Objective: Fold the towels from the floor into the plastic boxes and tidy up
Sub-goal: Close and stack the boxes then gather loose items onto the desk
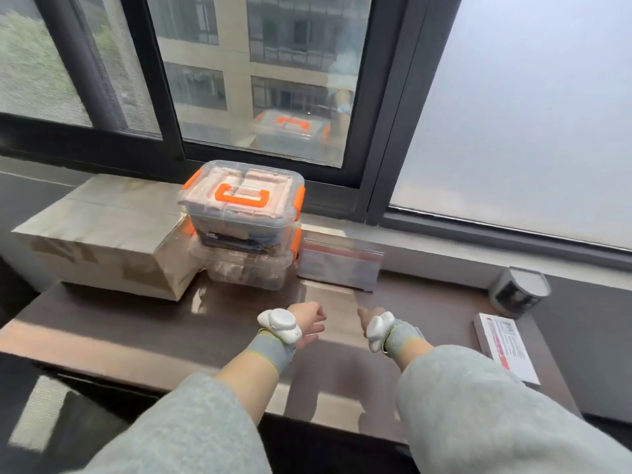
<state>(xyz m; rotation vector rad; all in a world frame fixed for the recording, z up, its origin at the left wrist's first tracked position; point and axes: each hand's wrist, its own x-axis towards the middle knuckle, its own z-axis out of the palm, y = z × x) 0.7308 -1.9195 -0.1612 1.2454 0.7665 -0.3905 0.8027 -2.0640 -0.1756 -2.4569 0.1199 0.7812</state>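
Note:
Two clear plastic boxes stand stacked on the dark desk [143, 323] against the window. The upper box [241, 203] has its lid on, with an orange handle and orange clips, and folded towels show through its walls. The lower box [249, 268] also holds folded cloth. My left hand [309, 321] hovers over the desk just in front of the stack, fingers loosely apart and holding nothing. My right hand [371, 318] is beside it, mostly hidden behind a white wrist device, and seems empty. No loose towel is in view.
A cardboard carton [102, 234] sits left of the boxes. A clear zip bag [338, 263] leans against the sill to their right. A small white-and-black cylinder [519, 292] and a flat white packet [506, 347] lie at the desk's right end.

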